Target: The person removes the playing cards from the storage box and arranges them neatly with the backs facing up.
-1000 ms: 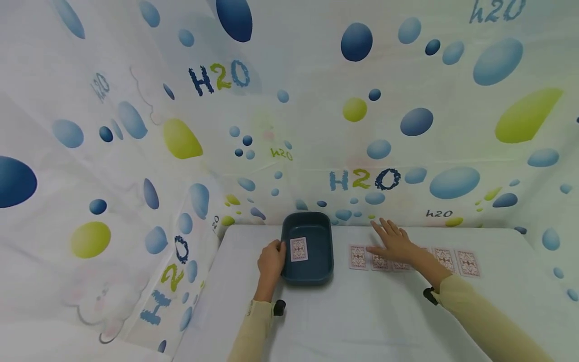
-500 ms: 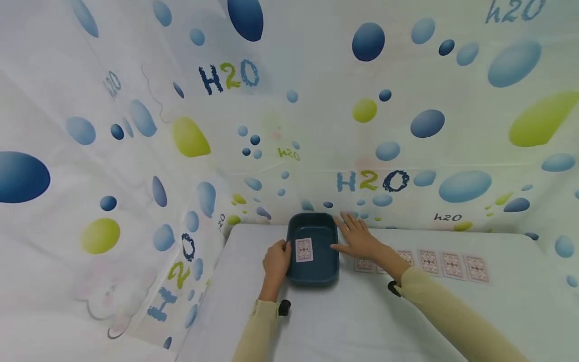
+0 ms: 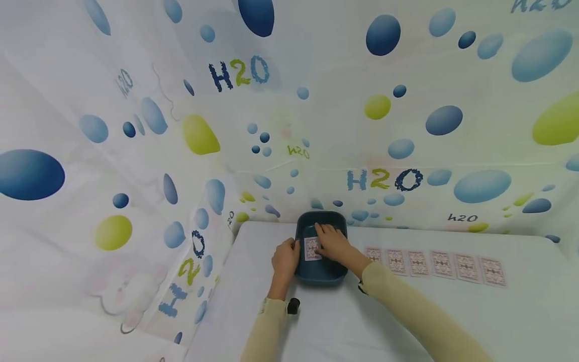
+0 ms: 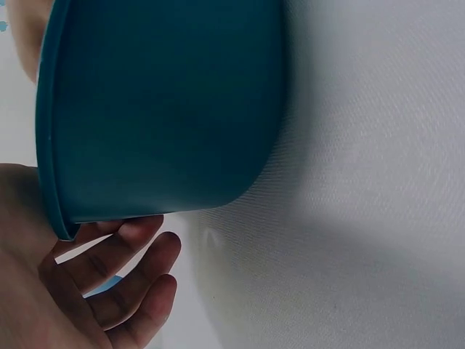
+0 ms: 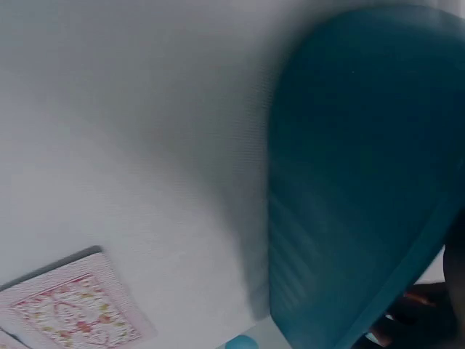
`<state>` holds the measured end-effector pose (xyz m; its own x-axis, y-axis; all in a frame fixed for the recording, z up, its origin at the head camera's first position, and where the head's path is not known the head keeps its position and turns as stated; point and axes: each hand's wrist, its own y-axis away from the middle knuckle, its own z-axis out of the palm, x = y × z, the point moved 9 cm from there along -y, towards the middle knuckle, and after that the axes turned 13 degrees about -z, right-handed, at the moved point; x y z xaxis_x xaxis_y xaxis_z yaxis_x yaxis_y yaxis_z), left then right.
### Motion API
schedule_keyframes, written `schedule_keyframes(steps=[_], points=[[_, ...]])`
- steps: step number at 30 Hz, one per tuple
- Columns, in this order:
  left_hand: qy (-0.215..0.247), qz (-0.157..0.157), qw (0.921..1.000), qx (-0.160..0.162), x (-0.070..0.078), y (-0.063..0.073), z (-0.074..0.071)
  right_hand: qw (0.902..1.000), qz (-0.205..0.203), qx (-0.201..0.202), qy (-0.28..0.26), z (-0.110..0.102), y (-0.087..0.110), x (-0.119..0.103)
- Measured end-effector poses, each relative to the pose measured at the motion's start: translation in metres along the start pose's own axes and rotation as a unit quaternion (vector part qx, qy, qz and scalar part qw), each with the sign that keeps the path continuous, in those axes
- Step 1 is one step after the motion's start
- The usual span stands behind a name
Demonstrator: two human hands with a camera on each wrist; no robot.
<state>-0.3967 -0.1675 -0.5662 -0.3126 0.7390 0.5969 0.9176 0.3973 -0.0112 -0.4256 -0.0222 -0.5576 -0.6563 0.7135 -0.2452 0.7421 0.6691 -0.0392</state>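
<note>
A dark teal plastic bin (image 3: 322,282) stands on the white-covered table. My left hand (image 3: 286,257) grips its left side, thumb at the rim; in the left wrist view curled fingers (image 4: 149,273) show below the bin's outer wall (image 4: 167,109). One playing card (image 3: 310,248), its red-patterned back up, lies inside the bin. My right hand (image 3: 335,245) reaches over the right rim, fingers spread, with thumb and fingertips at the card's right edge. Whether they touch it is too small to tell. The right wrist view mostly shows the bin's outer wall (image 5: 363,160).
Right of the bin, several face-down playing cards (image 3: 442,264) lie in a row, the nearest (image 3: 373,254) partly behind the right forearm. A patterned curtain (image 3: 339,125) hangs right behind the table's back edge.
My right hand has moved left from above the card row, across the bin's right rim, to the card inside. The left hand keeps its grip on the bin. The head view has shifted slightly.
</note>
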Motion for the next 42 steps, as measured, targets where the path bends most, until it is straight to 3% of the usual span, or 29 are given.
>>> schedule_keyframes(steps=[7,13,18,24,33,42], points=[[0.006,0.001,0.9999,-0.013,0.008,0.002,0.004,0.9942,0.04,-0.081,-0.058,0.021,-0.01,0.01],[0.01,0.005,0.9999,-0.013,0.012,0.002,0.007,0.9919,0.049,-0.092,-0.072,0.022,-0.01,0.014],[0.011,0.004,0.9999,-0.008,0.014,0.002,0.005,0.9932,0.056,-0.074,-0.07,0.019,-0.011,0.015],[0.007,0.003,0.9999,-0.007,0.014,-0.001,0.003,0.9935,0.085,-0.017,-0.073,0.013,-0.009,0.021],[0.016,0.001,0.9998,-0.007,0.008,0.001,0.0,0.9801,0.091,0.016,-0.176,0.017,-0.009,0.019],[0.012,-0.009,0.9999,-0.009,-0.002,0.002,-0.001,0.9646,0.05,0.053,-0.253,0.01,-0.012,0.012]])
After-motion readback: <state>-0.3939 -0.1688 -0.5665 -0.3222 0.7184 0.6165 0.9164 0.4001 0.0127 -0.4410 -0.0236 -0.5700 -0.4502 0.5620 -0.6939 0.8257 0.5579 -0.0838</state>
